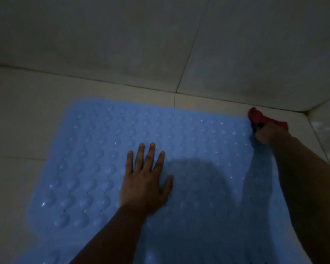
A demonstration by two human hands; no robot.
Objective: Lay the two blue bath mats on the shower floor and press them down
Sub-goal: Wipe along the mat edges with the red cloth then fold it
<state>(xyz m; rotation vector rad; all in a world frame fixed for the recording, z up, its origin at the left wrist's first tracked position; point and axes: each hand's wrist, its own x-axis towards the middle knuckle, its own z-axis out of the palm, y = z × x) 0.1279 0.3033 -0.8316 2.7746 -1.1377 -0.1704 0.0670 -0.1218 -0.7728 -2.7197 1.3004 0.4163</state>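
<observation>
One blue mat (189,149) lies under both my hands: left hand (143,187) flat, fingers (151,155) spread; right hand (265,133) grasping something red (259,116).

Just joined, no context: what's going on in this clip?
A person is laying a blue bath mat on a tiled shower floor. The left hand presses flat on the mat's middle, fingers spread. The right hand is at the far right corner by something red; its grip is unclear. Only one mat shows.

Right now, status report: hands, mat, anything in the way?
Left hand flat on blue mat. Right hand at far corner, grip unclear. Red object there.
</observation>
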